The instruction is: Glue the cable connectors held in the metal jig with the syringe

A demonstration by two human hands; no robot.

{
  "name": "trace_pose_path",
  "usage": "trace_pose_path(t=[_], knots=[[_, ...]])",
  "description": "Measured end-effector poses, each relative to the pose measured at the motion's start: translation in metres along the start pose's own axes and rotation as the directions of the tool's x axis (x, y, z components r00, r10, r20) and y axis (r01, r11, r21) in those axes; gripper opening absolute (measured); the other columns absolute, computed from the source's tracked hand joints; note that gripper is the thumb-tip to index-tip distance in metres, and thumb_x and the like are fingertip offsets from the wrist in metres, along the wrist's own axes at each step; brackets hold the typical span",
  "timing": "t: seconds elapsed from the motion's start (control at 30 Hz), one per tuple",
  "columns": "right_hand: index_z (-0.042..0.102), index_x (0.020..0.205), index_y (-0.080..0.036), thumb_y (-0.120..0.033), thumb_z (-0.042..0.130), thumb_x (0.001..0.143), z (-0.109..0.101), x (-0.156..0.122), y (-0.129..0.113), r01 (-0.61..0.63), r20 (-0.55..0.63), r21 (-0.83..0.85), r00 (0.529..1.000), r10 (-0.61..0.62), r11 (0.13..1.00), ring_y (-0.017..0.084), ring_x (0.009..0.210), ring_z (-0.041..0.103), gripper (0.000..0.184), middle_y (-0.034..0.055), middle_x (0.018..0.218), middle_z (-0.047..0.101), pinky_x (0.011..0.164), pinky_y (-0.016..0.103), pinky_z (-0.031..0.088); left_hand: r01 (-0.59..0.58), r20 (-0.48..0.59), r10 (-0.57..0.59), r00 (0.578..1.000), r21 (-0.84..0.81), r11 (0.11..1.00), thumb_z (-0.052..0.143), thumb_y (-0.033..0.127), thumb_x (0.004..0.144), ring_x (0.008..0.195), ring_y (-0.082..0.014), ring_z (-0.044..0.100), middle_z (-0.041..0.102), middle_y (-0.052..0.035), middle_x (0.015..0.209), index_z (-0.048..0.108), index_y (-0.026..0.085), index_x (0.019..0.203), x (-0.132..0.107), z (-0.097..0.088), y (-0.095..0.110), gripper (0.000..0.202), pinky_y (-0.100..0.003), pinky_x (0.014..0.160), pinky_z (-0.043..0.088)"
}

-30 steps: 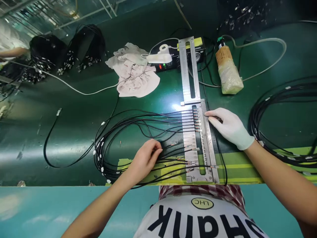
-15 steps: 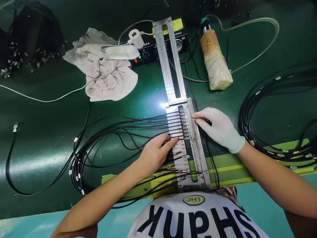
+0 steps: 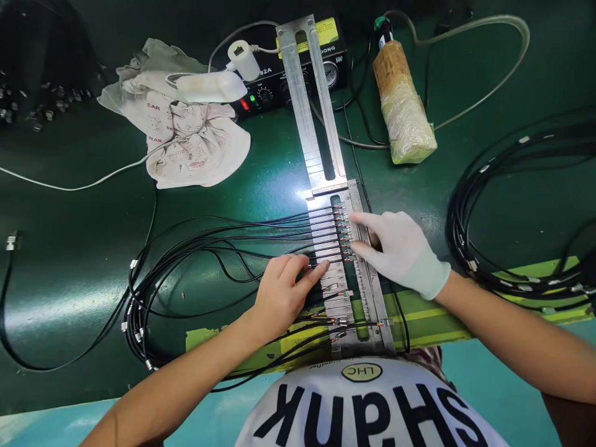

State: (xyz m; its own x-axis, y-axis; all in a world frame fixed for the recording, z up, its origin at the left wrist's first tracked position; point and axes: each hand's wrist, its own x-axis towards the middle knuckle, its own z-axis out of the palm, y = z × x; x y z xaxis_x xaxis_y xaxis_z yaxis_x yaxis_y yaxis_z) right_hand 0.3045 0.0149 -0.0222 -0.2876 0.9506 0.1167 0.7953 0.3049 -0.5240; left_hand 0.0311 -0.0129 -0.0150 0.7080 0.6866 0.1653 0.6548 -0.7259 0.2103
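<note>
A slotted metal jig (image 3: 321, 233) lies on the bench, with several black cables (image 3: 279, 238) laid side by side across it from the left. Their small connectors (image 3: 343, 231) line up along the jig's long slot. My bare left hand (image 3: 286, 288) is at the jig's left edge, thumb and fingers closed on the lowest cable of that row. In a white glove, my right hand (image 3: 403, 248) reaches in from the right. Its index finger and thumb are spread apart, their tips at the row of connectors. More cable ends (image 3: 342, 323) lie across the lower part of the jig.
Behind the jig stands a black control box (image 3: 265, 93), partly covered by a cloth (image 3: 195, 149) and a white lamp-like piece (image 3: 214, 87). A wrapped handheld tool (image 3: 405, 105) lies at the back right. Coiled black cables (image 3: 459, 223) are at the right.
My right hand has shifted left, from the jig's right rail to the connectors, and its index finger and thumb have spread. My left hand stays by the lowest cable. The view has shifted slightly.
</note>
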Motion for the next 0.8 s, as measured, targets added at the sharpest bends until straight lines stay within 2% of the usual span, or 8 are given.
trace_pose_path(t=[0.13, 0.23, 0.33, 0.43, 0.6, 0.7, 0.73, 0.8], knots=[[0.062, 0.126, -0.024, -0.037, 0.047, 0.1, 0.005, -0.002, -0.014, -0.015, -0.023, -0.159, 1.0, 0.012, 0.987, 0.024, 0.073, 0.056, 0.033, 0.0039, 0.079, 0.068, 0.069, 0.036, 0.03, -0.04, 0.038, 0.038, 0.999, 0.061, 0.997, 0.045, 0.013, 0.099, 0.087, -0.0217, 0.052, 0.064, -0.0081, 0.095, 0.051, 0.019, 0.142, -0.007, 0.001, 0.003, 0.044, -0.036, 0.073, 0.036], [0.062, 0.124, -0.025, -0.032, 0.044, 0.101, 0.009, 0.003, -0.019, -0.017, -0.046, -0.193, 0.999, 0.008, 0.981, 0.024, 0.073, 0.057, 0.03, 0.0038, 0.082, 0.072, 0.067, 0.037, 0.027, -0.005, 0.066, 0.005, 0.998, 0.0, 1.0, 0.047, 0.014, 0.1, 0.087, -0.0205, 0.053, 0.065, -0.0065, 0.098, 0.051, 0.019, 0.138, -0.006, -0.005, 0.006, 0.039, -0.036, 0.075, 0.035], [0.063, 0.123, -0.024, -0.032, 0.042, 0.102, 0.014, 0.015, -0.019, -0.056, -0.118, -0.195, 0.992, 0.033, 0.979, 0.025, 0.08, 0.06, 0.03, 0.0051, 0.093, 0.075, 0.069, 0.037, 0.029, 0.092, 0.113, -0.077, 0.991, -0.135, 0.987, 0.049, 0.019, 0.101, 0.092, -0.0204, 0.054, 0.066, -0.0067, 0.103, 0.053, 0.018, 0.129, -0.01, -0.013, 0.01, 0.028, -0.035, 0.078, 0.038], [0.064, 0.12, -0.024, -0.033, 0.043, 0.101, 0.015, 0.026, -0.015, -0.088, -0.142, -0.153, 0.988, 0.066, 0.984, 0.025, 0.081, 0.062, 0.029, 0.0055, 0.095, 0.076, 0.071, 0.036, 0.032, 0.242, 0.186, -0.2, 0.962, -0.241, 0.94, 0.051, 0.024, 0.101, 0.095, -0.0211, 0.053, 0.062, -0.008, 0.104, 0.056, 0.016, 0.118, -0.02, -0.017, 0.013, 0.02, -0.036, 0.082, 0.042], [0.057, 0.129, -0.026, -0.036, 0.05, 0.097, 0.001, 0.028, -0.001, -0.076, 0.011, 0.075, 0.997, 0.075, 0.994, 0.021, 0.07, 0.061, 0.034, -0.0001, 0.079, 0.069, 0.068, 0.034, 0.039, 0.424, 0.278, -0.328, 0.903, -0.449, 0.787, 0.053, 0.021, 0.099, 0.095, -0.0194, 0.054, 0.06, -0.005, 0.099, 0.06, 0.019, 0.099, -0.029, -0.023, 0.013, 0.007, -0.034, 0.084, 0.046], [0.056, 0.129, -0.026, -0.033, 0.053, 0.096, -0.003, 0.023, 0.006, -0.101, -0.029, 0.227, 0.994, 0.11, 0.969, 0.019, 0.071, 0.061, 0.033, -0.0015, 0.077, 0.065, 0.07, 0.033, 0.044, 0.46, 0.195, -0.431, 0.881, -0.564, 0.686, 0.056, 0.021, 0.098, 0.088, -0.0158, 0.057, 0.062, -0.0021, 0.093, 0.061, 0.02, 0.095, -0.024, -0.032, 0.01, 0.006, -0.029, 0.079, 0.048], [0.057, 0.127, -0.025, -0.032, 0.053, 0.096, -0.003, 0.022, 0.008, -0.093, -0.053, 0.252, 0.992, 0.11, 0.963, 0.019, 0.072, 0.062, 0.032, -0.0012, 0.079, 0.066, 0.072, 0.034, 0.045, 0.452, 0.14, -0.463, 0.875, -0.578, 0.68, 0.057, 0.02, 0.097, 0.088, -0.015, 0.058, 0.063, -0.0018, 0.093, 0.062, 0.02, 0.095, -0.019, -0.035, 0.009, 0.006, -0.028, 0.078, 0.048], [0.059, 0.125, -0.025, -0.03, 0.054, 0.096, -0.001, 0.021, 0.01, -0.086, -0.075, 0.278, 0.991, 0.11, 0.957, 0.019, 0.073, 0.062, 0.03, -0.0011, 0.081, 0.066, 0.074, 0.034, 0.046, 0.404, 0.019, -0.474, 0.88, -0.556, 0.727, 0.057, 0.019, 0.098, 0.091, -0.0147, 0.059, 0.064, -0.0025, 0.096, 0.064, 0.019, 0.098, -0.007, -0.037, 0.006, 0.007, -0.028, 0.081, 0.049]])
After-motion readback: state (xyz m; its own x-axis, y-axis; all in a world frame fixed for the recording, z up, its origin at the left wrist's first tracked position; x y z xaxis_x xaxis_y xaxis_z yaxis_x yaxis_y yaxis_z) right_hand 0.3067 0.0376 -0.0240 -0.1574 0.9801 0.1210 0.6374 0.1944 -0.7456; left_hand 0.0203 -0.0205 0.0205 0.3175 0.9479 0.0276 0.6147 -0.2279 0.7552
